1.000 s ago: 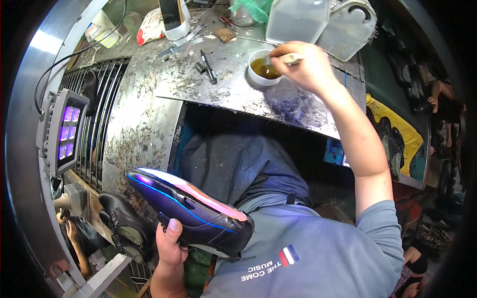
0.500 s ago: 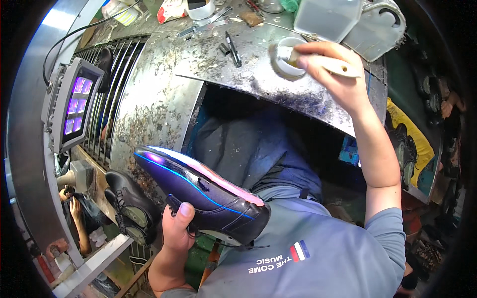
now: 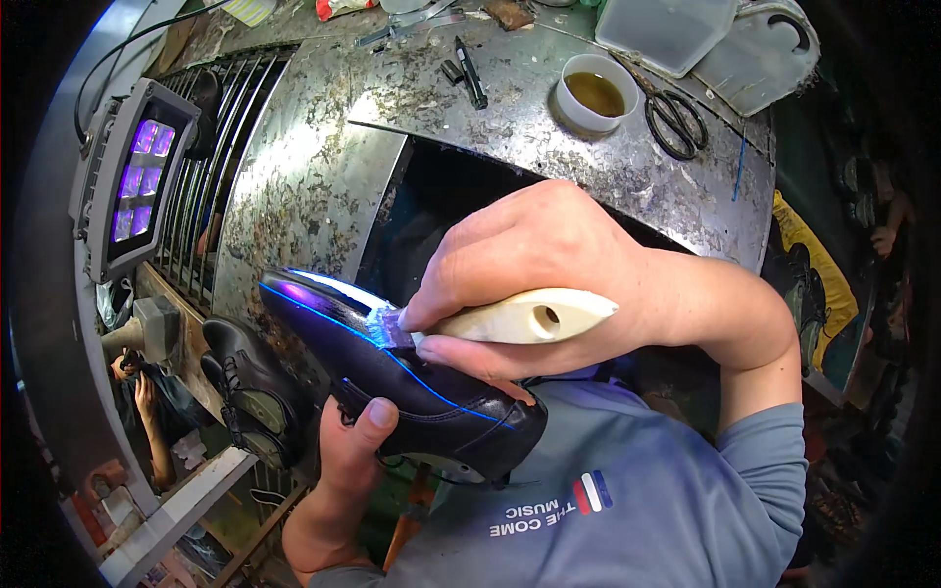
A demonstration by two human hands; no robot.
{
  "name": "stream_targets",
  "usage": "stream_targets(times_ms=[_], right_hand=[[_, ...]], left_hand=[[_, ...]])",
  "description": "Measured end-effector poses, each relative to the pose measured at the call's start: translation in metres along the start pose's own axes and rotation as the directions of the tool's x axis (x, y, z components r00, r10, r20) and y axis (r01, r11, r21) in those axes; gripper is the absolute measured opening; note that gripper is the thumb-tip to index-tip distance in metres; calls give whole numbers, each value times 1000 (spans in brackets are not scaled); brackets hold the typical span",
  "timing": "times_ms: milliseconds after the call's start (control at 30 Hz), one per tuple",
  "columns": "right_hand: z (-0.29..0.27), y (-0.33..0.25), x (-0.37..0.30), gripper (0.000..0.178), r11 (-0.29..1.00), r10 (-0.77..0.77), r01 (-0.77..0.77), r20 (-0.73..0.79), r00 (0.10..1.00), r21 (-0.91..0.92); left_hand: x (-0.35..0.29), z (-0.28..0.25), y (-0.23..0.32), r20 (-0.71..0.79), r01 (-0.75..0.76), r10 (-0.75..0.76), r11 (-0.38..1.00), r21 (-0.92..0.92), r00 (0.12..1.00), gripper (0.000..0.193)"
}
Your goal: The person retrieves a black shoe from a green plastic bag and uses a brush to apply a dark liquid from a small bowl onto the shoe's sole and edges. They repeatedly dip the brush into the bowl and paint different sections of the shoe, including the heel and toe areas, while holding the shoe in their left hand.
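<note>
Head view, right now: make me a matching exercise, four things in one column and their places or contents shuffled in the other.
Things:
1. Brush
2. Shoe with a blue line
3. White bowl
4. Scissors

Places or contents:
A. Contains brownish liquid
B. Held in the left hand
C. On the metal bench, beside the bowl
D. Held in the right hand

Pairs: 1-D, 2-B, 3-A, 4-C

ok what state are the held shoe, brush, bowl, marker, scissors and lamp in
Shoe: tilted, held in the left hand
Brush: held in the right hand, bristles against the shoe
Bowl: upright, part full of brownish liquid
Marker: lying, apparently uncapped
Scissors: lying, open or closed unclear
Lamp: on, glowing purple
</note>
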State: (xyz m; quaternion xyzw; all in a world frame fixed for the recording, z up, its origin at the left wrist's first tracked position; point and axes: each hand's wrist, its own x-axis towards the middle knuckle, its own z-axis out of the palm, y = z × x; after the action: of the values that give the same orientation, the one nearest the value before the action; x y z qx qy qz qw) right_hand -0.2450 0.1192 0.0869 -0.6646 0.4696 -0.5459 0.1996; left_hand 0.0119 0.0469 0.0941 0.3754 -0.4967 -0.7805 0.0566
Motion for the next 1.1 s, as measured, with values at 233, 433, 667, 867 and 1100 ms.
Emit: stream_targets(times_ms=[233,433,667,867,1100], right_hand=[[-12,-13,1,14,1000,-9,7,184,983,16],[-23,-20,-1,13,1000,6,-10,295,955,12],[-30,-24,0,12,1000,3,-5,361,932,5],[-33,-28,-1,17,996,60,-78,361,931,37],[-46,-31,-5,11,997,34,-58,379,925,54]], left_hand=[[-4,-6,0,-80,-44,43,999,-6,996,70],[-4,-6,-1,-73,-36,38,999,23,997,72],[0,-8,0,-34,-24,26,999,49,999,74],[4,-15,-11,-9,-78,79,996,36,997,72],[10,-13,-18,34,-50,53,994,-98,998,77]])
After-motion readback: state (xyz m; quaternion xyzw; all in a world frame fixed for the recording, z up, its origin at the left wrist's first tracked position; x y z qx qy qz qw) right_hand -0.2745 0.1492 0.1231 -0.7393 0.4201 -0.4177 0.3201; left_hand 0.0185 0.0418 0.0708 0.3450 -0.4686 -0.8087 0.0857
